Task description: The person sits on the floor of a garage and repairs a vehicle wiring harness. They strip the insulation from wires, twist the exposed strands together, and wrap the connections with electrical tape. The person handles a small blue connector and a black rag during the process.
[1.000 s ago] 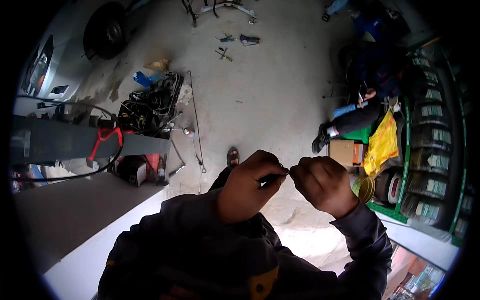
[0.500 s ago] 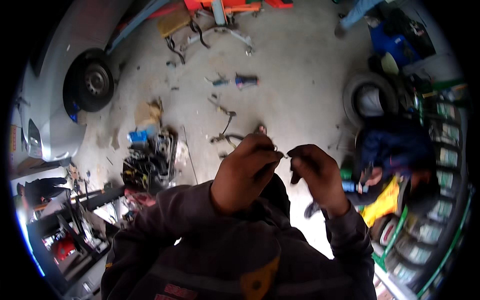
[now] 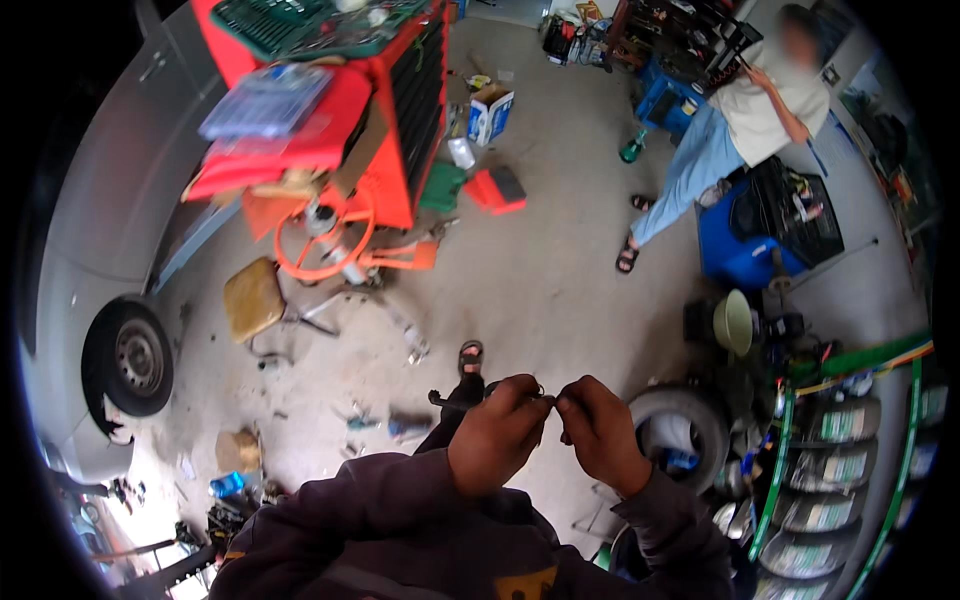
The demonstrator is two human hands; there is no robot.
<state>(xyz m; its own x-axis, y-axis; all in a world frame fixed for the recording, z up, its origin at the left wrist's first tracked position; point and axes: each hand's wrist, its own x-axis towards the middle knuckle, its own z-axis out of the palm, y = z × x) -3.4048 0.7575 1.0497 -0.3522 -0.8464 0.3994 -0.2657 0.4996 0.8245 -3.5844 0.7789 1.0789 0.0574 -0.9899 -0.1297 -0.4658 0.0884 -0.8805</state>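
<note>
My left hand (image 3: 496, 440) is closed around a thin dark bar-like part (image 3: 447, 401), whose end sticks out past the fist on the left. A small wire-like loop shows at its fingertips. Close beside it, my right hand (image 3: 606, 432) has thumb and fingers pinched together, the fingertips almost touching those of the left. Whatever sits in the right pinch is too small and dark to make out. Both hands are held up in front of my chest, above the floor.
A red tool cabinet (image 3: 400, 180) with a green tool tray (image 3: 300, 30) stands far left, near a yellow-seated stool (image 3: 253, 300) and a silver car (image 3: 80, 270). A person (image 3: 765, 100) stands far right. Tyres (image 3: 815, 460) fill a green rack; a loose tyre (image 3: 715, 425) lies nearby.
My view has swung up and toward the far side, bringing the cabinet and the standing person into sight. The dark bar now shows left of my left fist; both hands stay close together.
</note>
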